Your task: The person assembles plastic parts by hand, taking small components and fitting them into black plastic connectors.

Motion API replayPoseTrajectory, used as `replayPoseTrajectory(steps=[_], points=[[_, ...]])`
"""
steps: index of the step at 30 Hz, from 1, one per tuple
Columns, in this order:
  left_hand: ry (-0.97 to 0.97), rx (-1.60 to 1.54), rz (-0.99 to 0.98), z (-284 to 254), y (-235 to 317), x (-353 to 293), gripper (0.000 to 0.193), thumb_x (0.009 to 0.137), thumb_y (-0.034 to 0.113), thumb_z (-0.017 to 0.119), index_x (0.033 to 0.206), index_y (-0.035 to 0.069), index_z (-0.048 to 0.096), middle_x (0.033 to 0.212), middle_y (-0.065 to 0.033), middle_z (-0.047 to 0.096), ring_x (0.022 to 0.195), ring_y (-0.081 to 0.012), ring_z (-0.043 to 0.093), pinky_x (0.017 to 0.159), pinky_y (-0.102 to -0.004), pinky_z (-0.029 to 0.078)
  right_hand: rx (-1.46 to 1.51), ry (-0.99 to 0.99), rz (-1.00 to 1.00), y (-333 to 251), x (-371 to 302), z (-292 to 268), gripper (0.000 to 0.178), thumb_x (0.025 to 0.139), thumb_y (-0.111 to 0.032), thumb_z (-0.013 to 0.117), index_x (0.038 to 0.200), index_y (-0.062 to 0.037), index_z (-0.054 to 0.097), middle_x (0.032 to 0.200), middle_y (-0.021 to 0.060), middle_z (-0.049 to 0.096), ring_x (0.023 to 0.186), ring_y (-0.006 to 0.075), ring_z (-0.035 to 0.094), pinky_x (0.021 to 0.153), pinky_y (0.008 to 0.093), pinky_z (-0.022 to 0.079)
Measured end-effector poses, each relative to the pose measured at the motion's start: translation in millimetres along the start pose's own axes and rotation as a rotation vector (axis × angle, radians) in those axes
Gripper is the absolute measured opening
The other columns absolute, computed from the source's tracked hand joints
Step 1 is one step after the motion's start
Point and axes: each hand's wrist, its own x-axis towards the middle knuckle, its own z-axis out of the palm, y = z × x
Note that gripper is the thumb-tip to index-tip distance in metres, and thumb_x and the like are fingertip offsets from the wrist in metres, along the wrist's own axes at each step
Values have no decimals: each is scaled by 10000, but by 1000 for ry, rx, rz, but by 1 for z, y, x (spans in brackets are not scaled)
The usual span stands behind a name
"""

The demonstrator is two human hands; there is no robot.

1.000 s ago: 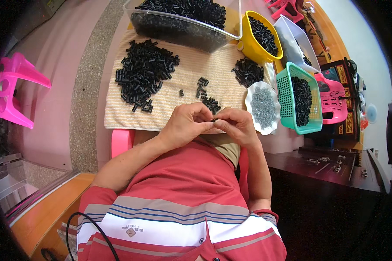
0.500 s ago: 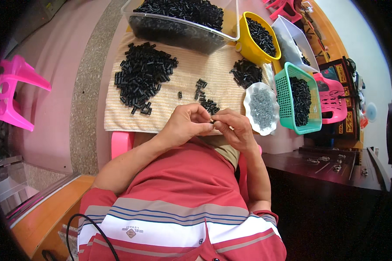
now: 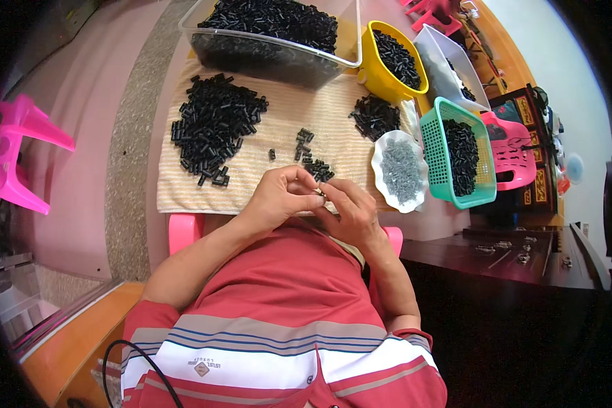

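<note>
My left hand and my right hand meet at the near edge of a striped towel. Thumb and fingers of the left hand pinch a small black cylindrical piece, mostly covered by the fingertips. The right fingertips close on the same piece from the other side. Just beyond them lies a small cluster of black pieces, with one loose piece to its left. A large heap of black pieces spreads over the towel's left side, and a smaller heap sits at its right.
A white scalloped dish holds small clear pieces. Black pieces fill a clear bin, a yellow tub and a green basket; some lie in a white bin. Pink stools stand around.
The view has shifted slightly. My right hand has turned a little, its fingers now lying more over the small piece. Both hands remain together at the towel's near edge.
</note>
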Motion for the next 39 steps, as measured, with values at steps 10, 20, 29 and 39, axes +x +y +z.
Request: replayPoseTrajectory(steps=[10,20,29,39], points=[[-21,11,-2,-1,-1,1,214,833,12,739,982,25,586,887,-52,677,801,-104,659,723,-233,550,14,32,-42,-1,0,1,363,730,-59,771,1062,-5,634,947,142,654,751,282,668,617,357,556],[70,19,61,4,2,2,162,889,84,710,1004,58,599,937,-16,670,752,-66,629,687,-219,553,66,84,203,33,22,-20,397,747,-16,792,1110,-15,631,957,128,648,661,186,644,605,301,526],[144,67,-39,8,6,-5,145,893,128,709,992,74,619,980,-22,691,748,-51,610,669,-200,533,-266,348,330,154,105,-81,357,831,-148,748,1147,-16,649,853,132,660,655,253,643,618,353,515],[164,100,20,5,12,-1,121,889,81,694,970,27,622,972,-65,695,813,-89,619,716,-229,521,-283,67,469,171,116,-82,235,884,-225,672,1023,-43,725,888,163,713,848,313,699,776,398,536]])
